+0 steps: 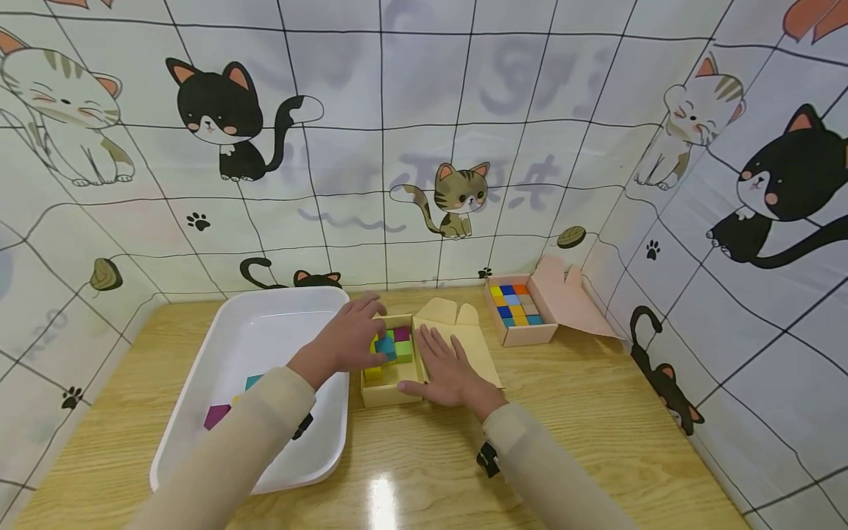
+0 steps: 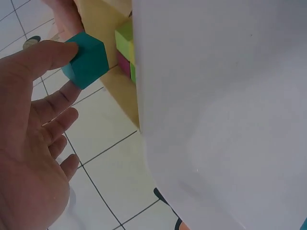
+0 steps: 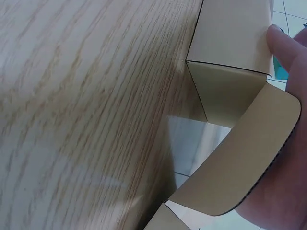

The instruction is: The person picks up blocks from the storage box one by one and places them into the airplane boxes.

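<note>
Over the yellow cardboard box (image 1: 394,398), my left hand (image 1: 341,340) pinches a teal cube (image 2: 88,60) between thumb and fingers. Inside that box lie a magenta cube (image 1: 401,334), a green cube (image 1: 403,352) and a yellow block (image 1: 373,373), and part of it shows bare floor. My right hand (image 1: 447,368) rests with fingers spread on the box's right side and its opened lid (image 1: 478,342). Its thumb (image 3: 283,45) touches the box wall in the right wrist view. The left hand hides the box's left part.
To the left stands a large white tray (image 1: 265,316) holding a magenta block (image 1: 217,417), a teal block (image 1: 253,381) and others partly behind my left sleeve. A pink box (image 1: 530,336) of colored cubes sits at the back right, lid open. Cat-patterned cloth surrounds the wooden table (image 1: 424,471).
</note>
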`<state>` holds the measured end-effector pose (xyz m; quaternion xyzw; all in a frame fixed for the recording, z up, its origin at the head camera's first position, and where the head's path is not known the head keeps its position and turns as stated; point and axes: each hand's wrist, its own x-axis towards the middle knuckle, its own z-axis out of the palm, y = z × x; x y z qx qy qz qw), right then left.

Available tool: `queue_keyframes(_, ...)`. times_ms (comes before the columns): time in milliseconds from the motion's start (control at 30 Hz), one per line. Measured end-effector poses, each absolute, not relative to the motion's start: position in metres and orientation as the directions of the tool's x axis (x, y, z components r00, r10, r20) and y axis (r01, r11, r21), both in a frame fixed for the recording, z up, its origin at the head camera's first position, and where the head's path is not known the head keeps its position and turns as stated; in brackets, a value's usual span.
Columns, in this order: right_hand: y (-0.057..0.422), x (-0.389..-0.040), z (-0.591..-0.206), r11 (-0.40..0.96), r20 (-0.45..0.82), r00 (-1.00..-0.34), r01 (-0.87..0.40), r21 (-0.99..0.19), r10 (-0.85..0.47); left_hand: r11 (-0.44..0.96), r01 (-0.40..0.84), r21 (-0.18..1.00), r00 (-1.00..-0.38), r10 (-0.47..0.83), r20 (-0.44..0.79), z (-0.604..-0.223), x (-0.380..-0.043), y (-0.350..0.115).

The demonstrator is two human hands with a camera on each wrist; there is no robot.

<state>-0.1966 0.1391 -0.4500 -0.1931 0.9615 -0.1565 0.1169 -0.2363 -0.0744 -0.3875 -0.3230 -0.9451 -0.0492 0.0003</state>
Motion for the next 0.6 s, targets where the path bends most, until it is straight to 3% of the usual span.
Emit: queue_keyframes(600, 0.140, -0.196, -0.451, 0.873, -0.176, -0.891, -0.343, -0.346, -0.419, 0.783, 0.620, 0.052, -0.777, 0.622, -0.096, -0.410, -0.243, -0.055)
